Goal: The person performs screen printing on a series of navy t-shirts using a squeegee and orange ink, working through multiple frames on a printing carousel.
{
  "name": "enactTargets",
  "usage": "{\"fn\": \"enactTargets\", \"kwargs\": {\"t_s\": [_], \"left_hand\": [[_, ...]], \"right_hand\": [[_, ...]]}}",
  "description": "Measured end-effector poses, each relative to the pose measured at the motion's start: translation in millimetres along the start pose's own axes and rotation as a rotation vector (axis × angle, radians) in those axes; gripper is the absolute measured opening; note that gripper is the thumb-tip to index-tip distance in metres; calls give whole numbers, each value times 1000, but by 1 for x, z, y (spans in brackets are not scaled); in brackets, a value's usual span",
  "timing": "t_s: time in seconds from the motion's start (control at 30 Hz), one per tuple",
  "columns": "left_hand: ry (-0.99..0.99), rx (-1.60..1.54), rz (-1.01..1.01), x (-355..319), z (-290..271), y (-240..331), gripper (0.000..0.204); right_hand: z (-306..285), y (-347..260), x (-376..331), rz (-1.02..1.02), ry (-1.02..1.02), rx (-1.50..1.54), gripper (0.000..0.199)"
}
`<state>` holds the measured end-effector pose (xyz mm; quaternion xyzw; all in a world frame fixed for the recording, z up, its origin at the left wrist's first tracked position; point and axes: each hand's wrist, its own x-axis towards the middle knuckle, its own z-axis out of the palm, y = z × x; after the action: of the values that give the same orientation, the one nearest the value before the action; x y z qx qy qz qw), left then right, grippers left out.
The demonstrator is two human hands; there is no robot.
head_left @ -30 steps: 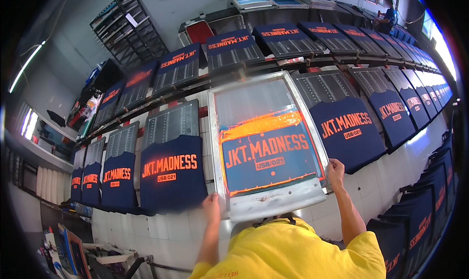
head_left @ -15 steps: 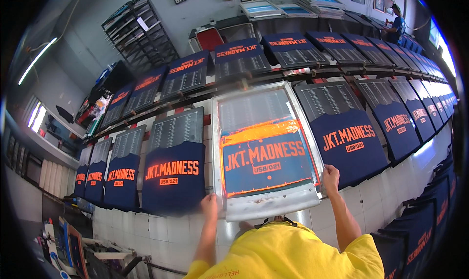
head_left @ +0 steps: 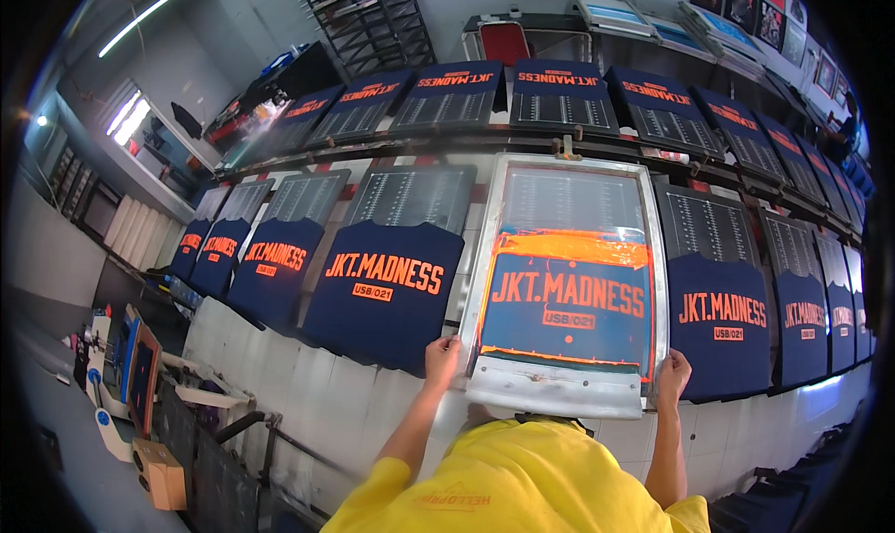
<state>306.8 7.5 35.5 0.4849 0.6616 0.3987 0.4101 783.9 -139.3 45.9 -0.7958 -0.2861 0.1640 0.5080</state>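
Right of centre we're gripping the screen frame point(head_left: 555, 388), left hand point(head_left: 442, 360) and right hand point(head_left: 673, 376) curled, flanking shirts point(head_left: 378, 323) printed, the covered one perhaps pending

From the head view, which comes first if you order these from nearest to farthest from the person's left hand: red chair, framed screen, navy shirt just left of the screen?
1. Framed screen: at the left hand, just to its right.
2. Navy shirt: near row, left of the screen.
3. Red chair: beyond the far row of shirts.
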Motion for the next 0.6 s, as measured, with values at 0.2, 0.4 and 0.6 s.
{"fn": "enactTargets", "kwargs": {"t_s": [0.2, 0.4, 0.6], "left_hand": [[-4, 11, -73, 1, 2, -1, 33], [15, -13, -36, 1, 1, 1, 32], [-63, 225, 10, 4, -7, 16, 28]], "right_hand": [[-2, -5, -1, 32, -10, -23, 26], [5, 8, 1, -12, 18, 19, 25], [6, 7, 0, -44, 1, -13, 25]]}}
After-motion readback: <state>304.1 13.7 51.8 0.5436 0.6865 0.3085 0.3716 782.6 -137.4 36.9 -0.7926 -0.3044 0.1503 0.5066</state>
